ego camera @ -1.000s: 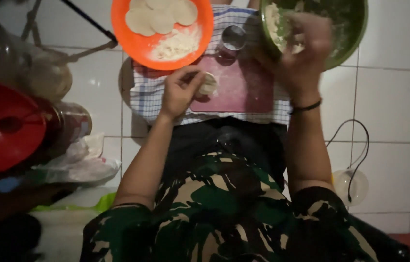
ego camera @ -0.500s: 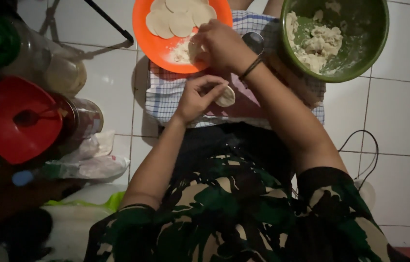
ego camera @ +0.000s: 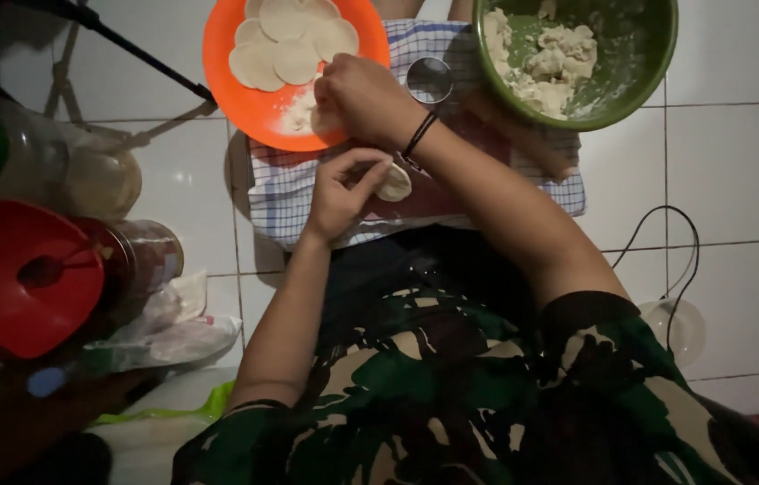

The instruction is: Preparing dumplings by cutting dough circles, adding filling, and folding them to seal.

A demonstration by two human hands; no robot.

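My left hand [ego camera: 344, 190] pinches a small round piece of dough [ego camera: 395, 184] over a dark board on a checked cloth [ego camera: 290, 193]. My right hand [ego camera: 357, 97] reaches across to the orange plate [ego camera: 227, 81], fingers down in the pile of flour at its near edge. Several flat dough discs [ego camera: 294, 40] lie on that plate. A green bowl [ego camera: 658, 54] with lumpy dough [ego camera: 546, 58] sits to the right. A black band is around my right wrist.
A round metal cutter ring [ego camera: 430, 79] and a wooden rolling pin [ego camera: 532, 144] lie on the cloth. Jars with a red lid [ego camera: 20, 278] and plastic bags [ego camera: 164, 332] crowd the left. A black cable [ego camera: 667, 260] runs over the white tiled floor at right.
My right hand left the green bowl and swung left to the orange plate's flour. The left hand stayed on the dough piece. The view shifted down slightly.
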